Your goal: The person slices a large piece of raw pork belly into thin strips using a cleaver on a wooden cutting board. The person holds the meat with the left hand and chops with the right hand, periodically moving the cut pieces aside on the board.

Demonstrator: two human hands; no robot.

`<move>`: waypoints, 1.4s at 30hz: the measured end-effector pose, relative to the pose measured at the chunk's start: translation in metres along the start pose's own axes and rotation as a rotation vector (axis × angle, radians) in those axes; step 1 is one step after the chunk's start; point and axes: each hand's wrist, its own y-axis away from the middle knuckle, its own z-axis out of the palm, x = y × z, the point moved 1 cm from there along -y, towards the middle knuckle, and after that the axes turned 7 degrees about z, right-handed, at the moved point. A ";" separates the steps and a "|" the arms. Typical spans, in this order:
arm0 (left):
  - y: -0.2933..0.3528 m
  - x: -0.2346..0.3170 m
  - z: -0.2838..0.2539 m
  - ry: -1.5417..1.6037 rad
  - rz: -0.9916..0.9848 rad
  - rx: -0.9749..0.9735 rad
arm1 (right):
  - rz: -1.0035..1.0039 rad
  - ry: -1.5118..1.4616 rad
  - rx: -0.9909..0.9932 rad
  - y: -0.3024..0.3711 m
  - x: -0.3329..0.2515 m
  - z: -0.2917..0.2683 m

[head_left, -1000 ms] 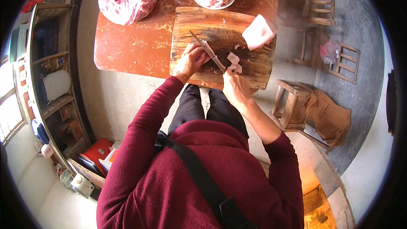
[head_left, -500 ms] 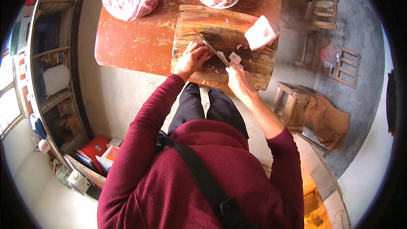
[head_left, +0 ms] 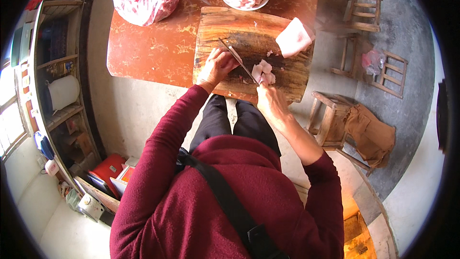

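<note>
My right hand point(head_left: 272, 101) is closed round the handle of a knife point(head_left: 245, 68) at the near edge of a wooden cutting board point(head_left: 225, 21). The blade slants away to the left across the board. On the blade's left side, my left hand point(head_left: 216, 68) rests with its fingers bent close against it; whatever lies beneath them is hidden. Several pale pink meat slices point(head_left: 264, 72) lie just right of the blade. A larger pale slab of fatty meat point(head_left: 293, 39) sits at the board's right edge.
Beyond the board, a white bowl point(head_left: 266, 3) holds cut pale meat. A clear plastic bag of meat point(head_left: 160, 0) stands at the back left of the reddish table point(head_left: 143, 50). Wooden stools point(head_left: 330, 110) are to the right, one with a brown cloth point(head_left: 369, 136). Shelves point(head_left: 57, 60) line the left.
The knife's tip has swung slightly left and its blade has shifted. The slices right of the blade now form a larger cluster. Both hands stay in nearly the same places.
</note>
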 end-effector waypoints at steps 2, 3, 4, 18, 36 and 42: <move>-0.002 0.006 -0.004 0.004 -0.037 0.030 | -0.062 0.027 0.131 -0.014 -0.006 0.006; -0.002 0.006 -0.004 0.001 -0.024 0.041 | -0.126 0.069 0.267 -0.021 -0.011 0.010; -0.002 0.006 -0.003 -0.003 -0.011 0.051 | -0.190 0.111 0.404 -0.030 -0.016 0.012; -0.004 0.010 -0.009 -0.062 0.027 -0.078 | -0.112 -0.040 0.277 -0.039 0.013 0.029; 0.007 0.016 -0.009 -0.021 -0.055 -0.019 | 0.003 0.008 0.028 0.006 -0.004 0.011; 0.004 0.013 -0.004 0.002 -0.024 -0.023 | -0.169 0.025 0.308 -0.045 -0.021 0.023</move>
